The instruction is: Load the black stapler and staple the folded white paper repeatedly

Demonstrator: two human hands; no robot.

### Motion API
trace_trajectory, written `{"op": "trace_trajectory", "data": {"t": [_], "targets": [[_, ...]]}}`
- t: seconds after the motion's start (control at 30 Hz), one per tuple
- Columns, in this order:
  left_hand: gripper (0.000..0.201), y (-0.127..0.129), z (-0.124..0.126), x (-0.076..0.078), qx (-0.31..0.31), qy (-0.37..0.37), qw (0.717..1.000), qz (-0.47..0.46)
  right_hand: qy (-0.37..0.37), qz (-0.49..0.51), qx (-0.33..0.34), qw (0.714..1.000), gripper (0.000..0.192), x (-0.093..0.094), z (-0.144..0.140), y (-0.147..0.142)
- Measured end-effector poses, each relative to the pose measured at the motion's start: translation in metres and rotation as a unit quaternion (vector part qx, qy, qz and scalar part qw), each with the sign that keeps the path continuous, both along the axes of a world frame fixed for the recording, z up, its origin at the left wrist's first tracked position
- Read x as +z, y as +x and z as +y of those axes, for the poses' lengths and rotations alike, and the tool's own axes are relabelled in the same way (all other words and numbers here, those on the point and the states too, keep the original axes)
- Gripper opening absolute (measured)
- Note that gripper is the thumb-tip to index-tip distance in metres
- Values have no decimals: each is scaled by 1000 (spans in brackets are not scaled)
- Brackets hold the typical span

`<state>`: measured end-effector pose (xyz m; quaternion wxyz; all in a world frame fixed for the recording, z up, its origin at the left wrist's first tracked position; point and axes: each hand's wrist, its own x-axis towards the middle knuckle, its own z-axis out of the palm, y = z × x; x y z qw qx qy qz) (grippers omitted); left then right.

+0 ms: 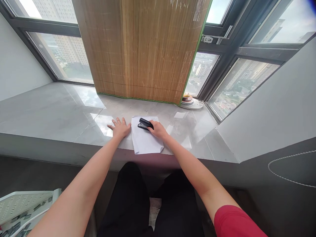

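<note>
Fingers (151,128) partly behind black stapler (145,124)

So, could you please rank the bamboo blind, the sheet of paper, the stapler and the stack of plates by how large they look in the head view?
1. bamboo blind
2. sheet of paper
3. stack of plates, though it sits farther away
4. stapler, under the right hand

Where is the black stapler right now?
In the head view, the black stapler sits on the top edge of the white paper on the grey windowsill, under the right hand, just below the bamboo blind.
</note>
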<state>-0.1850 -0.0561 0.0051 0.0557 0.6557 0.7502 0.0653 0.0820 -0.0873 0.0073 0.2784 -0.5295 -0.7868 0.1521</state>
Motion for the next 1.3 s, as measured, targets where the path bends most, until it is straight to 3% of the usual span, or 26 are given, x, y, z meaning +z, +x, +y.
{"op": "trace_trajectory", "data": {"t": [0.2, 0.33, 0.43, 0.63, 0.8, 0.97, 1.1, 1.17, 1.23, 1.3], "targets": [[86, -1, -1, -1, -3, 8, 1000, -7, -27, 2, -57, 998, 23, 1, -36, 87], [86, -1, 0, -2, -3, 11, 1000, -4, -12, 14, -106, 994, 34, -5, -53, 117], [86, -1, 1, -2, 1, 11, 1000, -3, 25, 28, -105, 994, 47, -11, -58, 121], [86, -1, -1, -1, -3, 16, 1000, -6, 73, 95, -130, 984, 30, -12, -62, 121], [85, -1, -2, 1, -2, 17, 1000, -13, 76, 130, -96, 984, 28, -15, -64, 124], [84, 0, -1, 0, -2, 25, 1000, -14, 120, 137, -103, 978, 46, -21, -72, 131], [80, -2, -2, 2, 2, 37, 999, -28, 147, 164, -134, 966, 20, -24, -81, 137], [70, 1, -6, 5, 5, 70, 997, -43, 148, 168, -136, 965, 16, -25, -84, 136], [54, 12, -13, 7, -31, 105, 991, -75, 150, 169, -135, 965, 16, -26, -84, 135], [43, 32, -23, 7, -125, 111, 977, -132, 153, 167, -138, 964, 17, -27, -83, 134]]}}
